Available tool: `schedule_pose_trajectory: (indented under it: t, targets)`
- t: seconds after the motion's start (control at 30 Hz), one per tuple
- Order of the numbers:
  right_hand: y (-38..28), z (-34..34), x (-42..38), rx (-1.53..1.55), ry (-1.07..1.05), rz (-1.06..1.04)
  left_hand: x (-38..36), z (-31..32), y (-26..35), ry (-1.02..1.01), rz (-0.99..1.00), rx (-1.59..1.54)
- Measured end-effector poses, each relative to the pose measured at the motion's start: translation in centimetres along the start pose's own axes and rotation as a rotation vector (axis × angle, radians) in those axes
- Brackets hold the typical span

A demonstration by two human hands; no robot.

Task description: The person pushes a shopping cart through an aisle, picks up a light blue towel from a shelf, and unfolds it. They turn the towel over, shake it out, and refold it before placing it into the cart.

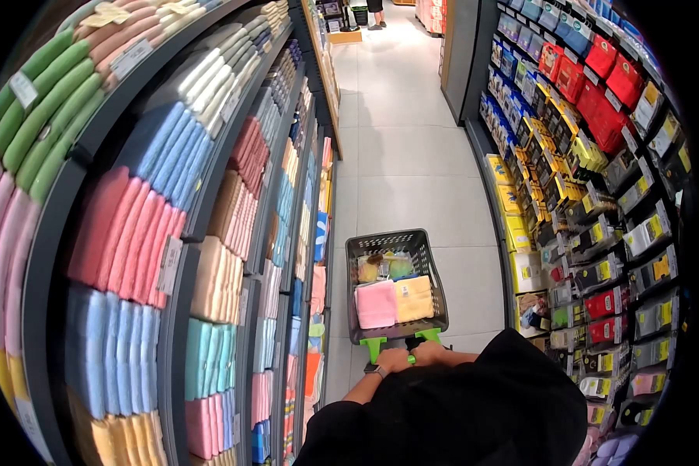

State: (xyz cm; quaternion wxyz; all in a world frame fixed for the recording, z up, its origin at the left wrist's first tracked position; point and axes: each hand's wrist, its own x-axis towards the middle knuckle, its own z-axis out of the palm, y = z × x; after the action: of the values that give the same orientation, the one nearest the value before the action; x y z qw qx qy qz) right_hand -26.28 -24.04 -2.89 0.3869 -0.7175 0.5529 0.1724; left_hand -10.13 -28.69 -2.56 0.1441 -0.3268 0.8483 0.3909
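Note:
Both my hands are closed at the green-and-black handle of a dark shopping basket (440, 295) that stands on the floor in front of me. My left hand (393, 360), with a watch on its wrist, wraps the handle's left part. Beside it my right hand (429, 354) grips the same handle (412, 359), which the fingers mostly hide. Inside the basket lie a folded pink towel (376, 304) and a folded yellow towel (414, 300), side by side. Behind them sits a clear package (386, 267) with soft, coloured contents I cannot make out exactly.
Shelves of folded towels (116, 229) line the left side. On the right, a rack holds hanging packets (598, 303) and red packs (602, 116). A tiled aisle (412, 155) runs ahead between them. A person's legs (376, 15) show at the far end.

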Motion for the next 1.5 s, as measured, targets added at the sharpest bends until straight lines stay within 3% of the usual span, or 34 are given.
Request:
schedule_pose_trajectory:
  t: [0.23,0.37,0.53,0.77,1.03,1.5]
  targets:
    - [5.3,-5.0,3.9,-0.013,-0.054,-0.119,6.3,-3.2,-1.0,-0.010,0.033,-0.041]
    - [7.9,-8.5,5.2,-0.045,-0.093,-0.122,9.0,-5.1,-0.7,0.083,0.019,0.017]
    - [11.3,-10.4,8.2,0.013,-0.124,-0.219,11.9,-6.5,-0.5,0.092,-0.084,0.013]
    - [13.0,-13.6,10.5,0.072,-0.252,-0.222,14.5,-7.5,-1.5,0.159,-0.117,0.035]
    - [13.2,-14.4,13.8,0.096,-0.359,-0.324,15.0,-10.7,-3.1,0.066,-0.119,0.023]
    - [8.9,-23.7,21.8,0.204,-0.147,-0.072,18.4,-22.6,-13.3,0.108,0.074,0.138]
